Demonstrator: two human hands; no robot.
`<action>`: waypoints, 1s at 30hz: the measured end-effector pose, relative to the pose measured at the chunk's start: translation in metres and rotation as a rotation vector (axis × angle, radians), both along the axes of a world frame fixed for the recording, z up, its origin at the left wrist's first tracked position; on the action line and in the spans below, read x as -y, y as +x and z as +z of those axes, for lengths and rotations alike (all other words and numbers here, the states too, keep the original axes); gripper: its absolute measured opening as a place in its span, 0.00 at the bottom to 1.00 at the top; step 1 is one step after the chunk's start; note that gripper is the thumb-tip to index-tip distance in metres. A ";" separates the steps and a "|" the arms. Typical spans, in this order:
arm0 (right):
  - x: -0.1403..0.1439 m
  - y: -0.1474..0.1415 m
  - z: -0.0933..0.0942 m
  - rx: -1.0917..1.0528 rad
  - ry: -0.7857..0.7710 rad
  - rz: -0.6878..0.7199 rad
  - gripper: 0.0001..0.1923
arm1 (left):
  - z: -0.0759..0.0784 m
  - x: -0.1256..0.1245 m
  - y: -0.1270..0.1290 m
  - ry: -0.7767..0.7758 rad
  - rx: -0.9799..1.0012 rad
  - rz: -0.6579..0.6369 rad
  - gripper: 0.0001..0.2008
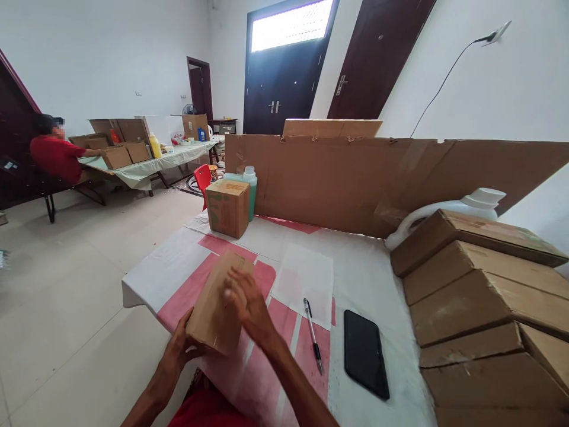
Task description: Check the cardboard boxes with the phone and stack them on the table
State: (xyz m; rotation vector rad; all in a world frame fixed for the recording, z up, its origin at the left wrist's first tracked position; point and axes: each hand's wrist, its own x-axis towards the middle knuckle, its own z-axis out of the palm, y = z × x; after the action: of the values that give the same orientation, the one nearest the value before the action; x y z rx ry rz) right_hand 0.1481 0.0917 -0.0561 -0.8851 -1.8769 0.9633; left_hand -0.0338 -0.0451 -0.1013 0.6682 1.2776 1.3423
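A closed brown cardboard box [217, 314] is tilted above the near left part of the covered table. My left hand [178, 347] grips its lower left corner, thumb along the side and fingers underneath. Over the right part of the box is my right hand [249, 303], fingers spread and a little blurred; whether they touch the cardboard I cannot tell. To the right lie a black and clear pen [313, 337], a sheet of white paper [306, 276] and a black phone-like device [365, 354].
Stacked cardboard boxes [462, 308] line the right side, with a white jug [448, 207] behind them. A cardboard panel [329, 178] walls the back. A small box [228, 210] stands before a teal bottle [252, 193]. A person in red [56, 151] sits far left.
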 end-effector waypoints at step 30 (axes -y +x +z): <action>0.110 0.092 -0.070 -0.041 -0.396 -0.290 0.16 | 0.111 -0.117 0.068 0.661 -0.408 0.061 0.40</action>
State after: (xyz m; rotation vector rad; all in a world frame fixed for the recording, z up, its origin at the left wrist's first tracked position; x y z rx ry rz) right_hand 0.2400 -0.0181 -0.1259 -1.3188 -1.4912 1.1775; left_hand 0.0344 0.0717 0.0098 1.4265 1.1578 1.7544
